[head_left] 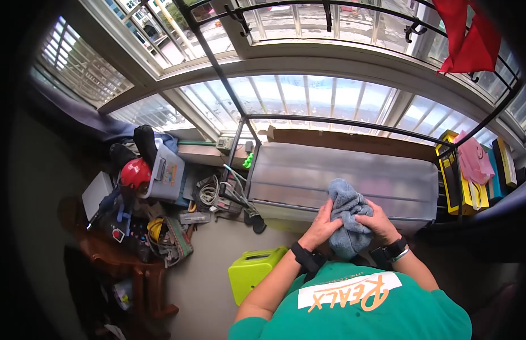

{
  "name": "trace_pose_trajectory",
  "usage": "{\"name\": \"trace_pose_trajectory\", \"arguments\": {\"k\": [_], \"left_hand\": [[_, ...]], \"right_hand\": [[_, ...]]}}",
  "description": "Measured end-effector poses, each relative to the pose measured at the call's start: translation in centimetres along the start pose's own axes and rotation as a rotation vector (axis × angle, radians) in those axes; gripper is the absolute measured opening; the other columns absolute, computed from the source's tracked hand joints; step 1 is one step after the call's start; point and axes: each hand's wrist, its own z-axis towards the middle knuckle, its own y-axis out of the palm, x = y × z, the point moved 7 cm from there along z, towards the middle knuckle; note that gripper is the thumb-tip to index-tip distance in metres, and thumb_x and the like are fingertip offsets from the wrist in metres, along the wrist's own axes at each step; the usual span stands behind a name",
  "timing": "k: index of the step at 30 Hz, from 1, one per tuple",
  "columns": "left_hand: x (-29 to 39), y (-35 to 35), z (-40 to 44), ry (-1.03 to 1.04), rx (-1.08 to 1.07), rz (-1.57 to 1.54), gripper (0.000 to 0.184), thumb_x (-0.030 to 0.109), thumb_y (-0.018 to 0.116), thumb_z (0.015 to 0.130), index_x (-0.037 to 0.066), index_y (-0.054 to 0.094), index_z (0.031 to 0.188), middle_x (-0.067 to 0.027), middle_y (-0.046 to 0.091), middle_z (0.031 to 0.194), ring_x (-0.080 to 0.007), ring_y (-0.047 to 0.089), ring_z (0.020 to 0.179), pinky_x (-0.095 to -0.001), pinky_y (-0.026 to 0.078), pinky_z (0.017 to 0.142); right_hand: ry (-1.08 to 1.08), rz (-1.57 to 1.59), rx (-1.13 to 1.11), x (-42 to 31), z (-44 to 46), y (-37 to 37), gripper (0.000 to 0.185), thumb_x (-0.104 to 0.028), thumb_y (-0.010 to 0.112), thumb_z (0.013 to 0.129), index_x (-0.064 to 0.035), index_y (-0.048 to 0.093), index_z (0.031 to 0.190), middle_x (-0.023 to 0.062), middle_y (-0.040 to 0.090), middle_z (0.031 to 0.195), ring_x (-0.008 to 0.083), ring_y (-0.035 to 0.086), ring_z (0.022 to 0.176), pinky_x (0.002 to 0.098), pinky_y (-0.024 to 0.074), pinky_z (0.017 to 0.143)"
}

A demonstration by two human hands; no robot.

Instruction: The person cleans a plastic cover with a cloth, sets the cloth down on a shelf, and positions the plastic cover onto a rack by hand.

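Observation:
A bunched blue-grey cloth (pixel 349 218) is held up in front of my chest, one hand on each side of it. My left hand (pixel 321 225) grips its left edge, thumb pressed into the folds. On the other side my right hand (pixel 380 222) pinches the cloth between thumb and fingers. Just beyond the cloth stands a long translucent plastic storage box (pixel 297 167) with dark edge strips. Its top surface lies partly behind the cloth and my hands. Both wrists wear dark bands.
A black metal frame (pixel 342 120) rises around the box, below barred windows. A lime-green stool (pixel 253 272) stands on the floor left of me. Further left are a grey bin (pixel 165 170), a red helmet (pixel 136 173), coiled cable (pixel 208 194) and a wooden chair (pixel 113 255). Yellow boxes (pixel 453 178) stand right.

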Motion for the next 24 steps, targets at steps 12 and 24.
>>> {"name": "trace_pose_trajectory", "arguments": {"k": [12,24], "left_hand": [[-5.5,-9.5,-3.0,-0.295,0.623,-0.639,0.078,0.013,0.058,0.091,0.006,0.006,0.148,-0.0157,0.039,0.128,-0.0304,0.057,0.105,-0.0405,0.052,0.081],[-10.0,-12.4,1.6,-0.582,0.684,-0.683,0.078,0.014,0.057,0.089,0.005,0.004,0.146,-0.0277,0.023,0.141,-0.0457,0.055,0.105,-0.0477,0.055,0.081]], "right_hand": [[-0.191,0.435,0.505,3.8,-6.3,-13.1,0.044,-0.020,0.065,0.086,-0.0032,0.051,0.124,0.0070,0.061,0.114,0.0191,0.059,0.103,0.0347,0.0470,0.092],[-0.316,0.459,0.627,6.1,-9.1,-16.3,0.044,-0.025,0.059,0.092,-0.0054,0.049,0.129,0.0060,0.058,0.122,0.0201,0.056,0.111,0.0363,0.0430,0.098]]}}
